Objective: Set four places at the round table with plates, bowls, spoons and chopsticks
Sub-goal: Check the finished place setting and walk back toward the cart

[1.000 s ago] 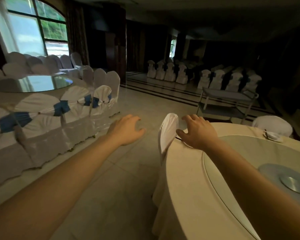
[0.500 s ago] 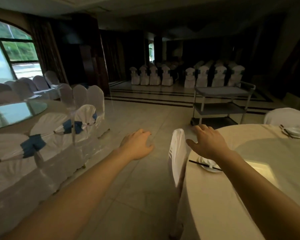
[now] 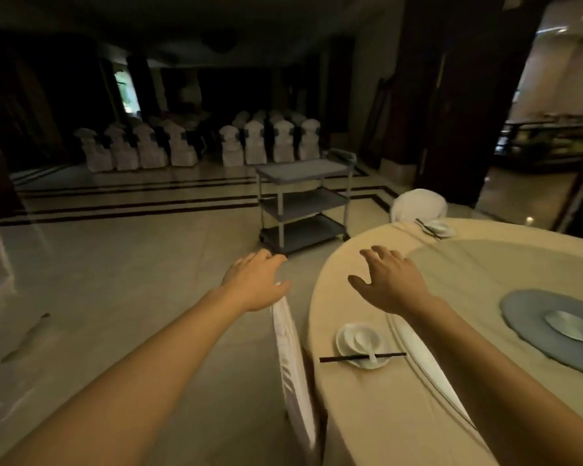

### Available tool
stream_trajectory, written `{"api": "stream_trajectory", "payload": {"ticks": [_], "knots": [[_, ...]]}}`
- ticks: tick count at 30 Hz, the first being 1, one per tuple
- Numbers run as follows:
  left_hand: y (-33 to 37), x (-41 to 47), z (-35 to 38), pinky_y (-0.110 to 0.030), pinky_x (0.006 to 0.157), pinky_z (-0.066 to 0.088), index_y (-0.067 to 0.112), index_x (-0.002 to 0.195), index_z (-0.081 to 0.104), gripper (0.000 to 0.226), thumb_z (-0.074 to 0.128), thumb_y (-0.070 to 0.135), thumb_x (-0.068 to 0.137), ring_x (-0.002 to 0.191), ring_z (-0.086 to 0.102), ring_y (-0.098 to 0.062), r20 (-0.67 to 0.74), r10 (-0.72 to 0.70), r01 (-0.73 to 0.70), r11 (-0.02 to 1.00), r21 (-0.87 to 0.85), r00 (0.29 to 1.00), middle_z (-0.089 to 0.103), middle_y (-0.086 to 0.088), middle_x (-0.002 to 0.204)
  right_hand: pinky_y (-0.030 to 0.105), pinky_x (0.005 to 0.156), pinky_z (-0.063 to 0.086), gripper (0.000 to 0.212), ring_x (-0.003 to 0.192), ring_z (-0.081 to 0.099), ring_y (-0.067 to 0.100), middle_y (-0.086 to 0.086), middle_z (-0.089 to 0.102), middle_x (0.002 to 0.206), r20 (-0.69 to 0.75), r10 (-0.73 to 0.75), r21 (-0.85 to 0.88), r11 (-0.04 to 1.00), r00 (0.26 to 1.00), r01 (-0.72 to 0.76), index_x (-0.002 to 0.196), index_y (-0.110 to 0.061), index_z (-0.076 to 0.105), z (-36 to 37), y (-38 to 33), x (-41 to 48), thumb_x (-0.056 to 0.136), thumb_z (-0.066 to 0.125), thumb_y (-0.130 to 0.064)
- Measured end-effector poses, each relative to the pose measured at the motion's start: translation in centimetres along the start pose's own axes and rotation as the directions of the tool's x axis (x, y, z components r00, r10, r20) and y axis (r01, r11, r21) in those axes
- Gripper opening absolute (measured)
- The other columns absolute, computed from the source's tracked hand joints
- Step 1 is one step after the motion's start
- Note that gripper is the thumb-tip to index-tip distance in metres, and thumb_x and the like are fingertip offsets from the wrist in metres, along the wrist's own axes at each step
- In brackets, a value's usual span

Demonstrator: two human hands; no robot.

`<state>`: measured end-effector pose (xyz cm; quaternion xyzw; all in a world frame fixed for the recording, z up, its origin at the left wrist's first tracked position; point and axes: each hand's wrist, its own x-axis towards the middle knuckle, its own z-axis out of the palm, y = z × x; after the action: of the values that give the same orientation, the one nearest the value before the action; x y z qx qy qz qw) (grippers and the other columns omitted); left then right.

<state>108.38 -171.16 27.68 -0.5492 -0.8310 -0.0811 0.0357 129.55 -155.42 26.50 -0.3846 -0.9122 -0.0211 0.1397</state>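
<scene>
The round counter (image 3: 367,415) fills the right side, and a grey cart (image 3: 303,203) stands on the floor beyond it. The left hand (image 3: 254,284) is by a white-covered chair (image 3: 292,358) top and the right hand (image 3: 389,284) is above the counter. Both are empty, fingers loosely spread. The near plate (image 3: 344,341) carries a spoon (image 3: 364,341), with chopsticks (image 3: 344,358) laid across it. A far plate (image 3: 440,228) lies at the far edge.

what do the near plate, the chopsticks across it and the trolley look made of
Near plate: smooth glossy white, probably glazed ceramic or porcelain, going by its soft sheen.
Chopsticks: thin, dark, dull sticks, perhaps lacquered wood or plastic; the picture cannot settle which.
Trolley: flat grey shelves on pale slim posts, likely plastic shelves with metal uprights, though the dim light leaves it open.
</scene>
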Motion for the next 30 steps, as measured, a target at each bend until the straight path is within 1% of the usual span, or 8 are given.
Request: {"api": "stream_trajectory", "payload": {"ticks": [3, 7, 14, 18, 20, 22, 25, 30], "knots": [[-1.6, 6.3, 1.8, -0.043, 0.102, 0.040, 0.028, 0.149, 0.036, 0.066, 0.048, 0.057, 0.091, 0.129, 0.046, -0.028, 0.044, 0.142, -0.141, 0.989, -0.044, 0.989, 0.043, -0.004, 0.147, 0.045, 0.106, 0.041, 0.070, 0.132, 0.046, 0.030, 0.005, 0.045, 0.150, -0.007, 0.151, -0.056, 0.987, 0.989, -0.151, 0.148, -0.022, 0.039, 1.3, 0.4, 2.1, 0.091, 0.047, -0.063], [-2.6, 13.6, 2.6, -0.046, 0.104, 0.040, 0.032, 0.148, 0.035, 0.067, 0.047, 0.062, 0.089, 0.130, 0.047, -0.027, 0.104, 0.364, -0.360, 0.931, -0.055, 0.925, 0.046, -0.003, 0.146, 0.044, 0.106, 0.040, 0.069, 0.131, 0.046, 0.028, 0.004, 0.046, 0.149, 0.023, 0.377, -0.107, 0.922, 0.926, -0.373, 0.148, -0.022, 0.039, 1.3, 0.3, 3.0, 0.092, 0.049, -0.061], [0.1, 22.9, 3.9, -0.046, 0.105, 0.042, 0.031, 0.146, 0.040, 0.066, 0.047, 0.063, 0.089, 0.129, 0.048, -0.027, 0.120, 0.649, -0.637, 0.761, -0.124, 0.751, 0.047, -0.004, 0.145, 0.043, 0.100, 0.043, 0.065, 0.126, 0.050, 0.032, 0.009, 0.052, 0.143, 0.001, 0.696, -0.195, 0.704, 0.718, -0.682, 0.142, -0.018, 0.046, 0.4, 1.1, 1.0, 0.091, 0.053, -0.057], [2.2, 26.2, 5.4, -0.045, 0.101, 0.043, 0.033, 0.147, 0.039, 0.065, 0.047, 0.064, 0.090, 0.126, 0.050, -0.025, 0.086, 0.767, -0.758, 0.642, -0.116, 0.636, 0.047, -0.001, 0.146, 0.045, 0.101, 0.043, 0.065, 0.127, 0.050, 0.033, 0.010, 0.051, 0.144, -0.025, 0.787, -0.240, 0.594, 0.616, -0.768, 0.142, -0.018, 0.045, 0.4, 2.0, 1.0, 0.090, 0.052, -0.056], [3.4, 28.3, 5.9, -0.043, 0.099, 0.045, 0.033, 0.146, 0.040, 0.065, 0.048, 0.064, 0.090, 0.125, 0.051, -0.024, 0.051, 0.810, -0.801, 0.586, -0.121, 0.585, 0.047, 0.000, 0.146, 0.044, 0.098, 0.044, 0.063, 0.124, 0.052, 0.032, 0.009, 0.053, 0.142, -0.068, 0.812, -0.261, 0.546, 0.580, -0.796, 0.142, -0.019, 0.045, 1.0, 3.3, 1.4, 0.090, 0.052, -0.055], [4.6, 30.8, 6.4, -0.042, 0.097, 0.046, 0.032, 0.145, 0.042, 0.063, 0.049, 0.062, 0.090, 0.124, 0.052, -0.023, 0.034, 0.821, -0.805, 0.566, -0.179, 0.570, 0.049, 0.000, 0.144, 0.043, 0.095, 0.045, 0.061, 0.121, 0.053, 0.032, 0.009, 0.055, 0.140, -0.110, 0.838, -0.255, 0.495, 0.534, -0.830, 0.140, -0.019, 0.048, 1.6, 4.8, 2.0, 0.090, 0.051, -0.055], [6.0, 34.0, 7.2, -0.039, 0.094, 0.046, 0.030, 0.144, 0.045, 0.061, 0.052, 0.060, 0.091, 0.119, 0.055, -0.023, 0.078, 0.831, -0.797, 0.552, -0.247, 0.551, 0.050, 0.000, 0.141, 0.044, 0.098, 0.043, 0.064, 0.126, 0.050, 0.032, 0.011, 0.051, 0.144, -0.092, 0.891, -0.225, 0.417, 0.445, -0.881, 0.142, -0.018, 0.046, 3.0, 6.2, 3.4, 0.091, 0.051, -0.056], [8.3, 37.8, 9.2, -0.038, 0.098, 0.043, 0.028, 0.143, 0.046, 0.060, 0.052, 0.056, 0.092, 0.127, 0.050, -0.023, 0.104, 0.858, -0.812, 0.511, -0.283, 0.503, 0.050, -0.002, 0.142, 0.045, 0.105, 0.039, 0.068, 0.134, 0.044, 0.033, 0.012, 0.046, 0.149, -0.073, 0.941, -0.141, 0.317, 0.329, -0.938, 0.149, -0.017, 0.039, 5.3, 6.5, 6.2, 0.092, 0.050, -0.054]]}}
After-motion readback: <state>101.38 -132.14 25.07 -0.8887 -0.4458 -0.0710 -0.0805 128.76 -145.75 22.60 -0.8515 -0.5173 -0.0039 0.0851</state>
